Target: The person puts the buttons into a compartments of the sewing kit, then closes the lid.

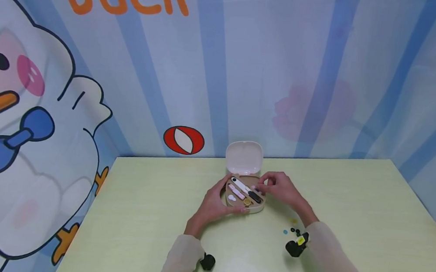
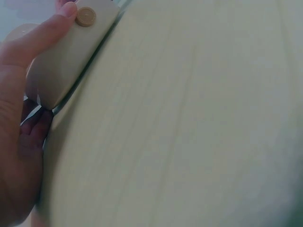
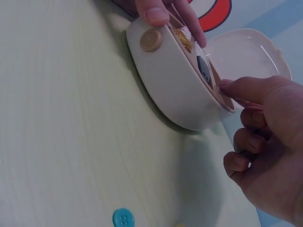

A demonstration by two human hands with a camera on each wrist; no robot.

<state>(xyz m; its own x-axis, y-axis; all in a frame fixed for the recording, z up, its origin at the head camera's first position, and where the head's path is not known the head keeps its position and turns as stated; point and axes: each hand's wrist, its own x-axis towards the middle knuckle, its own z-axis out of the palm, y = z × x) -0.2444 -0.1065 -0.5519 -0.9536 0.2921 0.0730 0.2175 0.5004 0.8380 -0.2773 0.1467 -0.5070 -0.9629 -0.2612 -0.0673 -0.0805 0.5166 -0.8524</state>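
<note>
The left hand (image 1: 214, 203) holds the open box (image 1: 244, 198) on the desk (image 1: 353, 201); the right hand (image 1: 280, 189), fingers curled, touches its rim.

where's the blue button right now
The small round blue button lies loose on the pale green table, to the right of the open cream case, just below the right hand in the head view.

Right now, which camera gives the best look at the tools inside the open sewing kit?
The head view: it looks down into the sewing kit and shows the tools laid out. The right wrist view sees mostly the case's side wall and round clasp; the left wrist view shows only its outer wall.
</note>
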